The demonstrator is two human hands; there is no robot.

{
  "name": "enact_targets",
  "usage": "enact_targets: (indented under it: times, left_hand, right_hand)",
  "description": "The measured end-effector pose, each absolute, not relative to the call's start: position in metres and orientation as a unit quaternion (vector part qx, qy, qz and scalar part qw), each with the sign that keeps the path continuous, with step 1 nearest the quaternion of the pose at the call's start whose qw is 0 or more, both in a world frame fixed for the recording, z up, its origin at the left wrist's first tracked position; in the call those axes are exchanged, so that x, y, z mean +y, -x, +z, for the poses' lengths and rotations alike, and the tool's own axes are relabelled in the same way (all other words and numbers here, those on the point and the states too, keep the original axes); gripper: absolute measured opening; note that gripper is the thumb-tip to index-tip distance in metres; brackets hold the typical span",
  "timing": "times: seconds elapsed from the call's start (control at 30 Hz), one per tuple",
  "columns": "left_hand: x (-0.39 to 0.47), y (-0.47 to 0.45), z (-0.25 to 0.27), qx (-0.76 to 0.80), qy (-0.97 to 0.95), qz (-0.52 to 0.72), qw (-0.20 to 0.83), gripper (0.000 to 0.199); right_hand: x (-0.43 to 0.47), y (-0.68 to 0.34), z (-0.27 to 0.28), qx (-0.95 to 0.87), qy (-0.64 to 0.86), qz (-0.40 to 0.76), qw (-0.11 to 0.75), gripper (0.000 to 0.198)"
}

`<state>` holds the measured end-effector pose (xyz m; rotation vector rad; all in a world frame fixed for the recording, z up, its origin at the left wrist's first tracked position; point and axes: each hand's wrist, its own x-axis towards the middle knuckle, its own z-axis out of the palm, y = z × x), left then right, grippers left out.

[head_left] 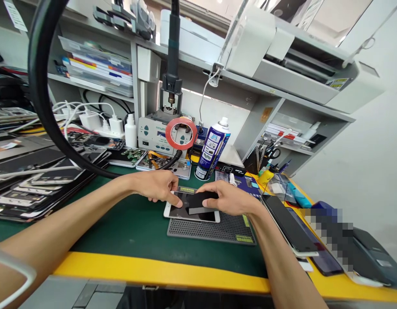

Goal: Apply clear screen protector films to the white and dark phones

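Observation:
A white-framed tablet [182, 213] with a dark screen lies on a grey perforated mat [211, 230], its left end sticking out past the mat. My left hand [157, 186] grips the tablet at its left end, thumb pressed on the glass and the other fingers curled at the far edge. In my right hand [228, 196] is a black rectangular block [198, 202] with a grey lower edge, held between thumb and fingers over the screen. Whether the block touches the glass all along is hard to tell.
A spray can [213, 148] stands behind the hands, beside a roll of red tape [181, 133]. A thick black hose [40, 86] loops over my left arm. Stacked screens [40, 189] lie left; phones and tablets [291, 223] lie right. Trays of small parts [164, 165] sit behind.

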<state>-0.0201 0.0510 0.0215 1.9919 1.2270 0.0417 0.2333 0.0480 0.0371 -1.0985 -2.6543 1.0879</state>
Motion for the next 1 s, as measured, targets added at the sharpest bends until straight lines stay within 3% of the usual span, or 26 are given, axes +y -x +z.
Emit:
enact_targets:
  times: [0.1,0.3,0.6,1.0]
  left_hand:
    - [0.051,0.020,0.022,0.484,-0.783,0.015,0.390,0.049]
    - [0.052,0.021,0.023,0.478,-0.786,0.012,0.392,0.048]
    - [0.051,0.021,0.023,0.480,-0.786,0.011,0.389,0.049]
    - [0.052,0.019,0.023,0.482,-0.784,0.015,0.391,0.048]
  right_hand:
    - [0.047,-0.237,0.037,-0.856,0.352,0.375,0.055,0.026]
    - [0.052,-0.242,0.031,-0.811,0.417,0.366,0.185,0.023]
    - [0.051,-0.232,0.026,-0.822,0.391,0.388,0.147,0.023]
    - [0.051,-0.241,0.040,-0.835,0.371,0.406,0.014,0.030]
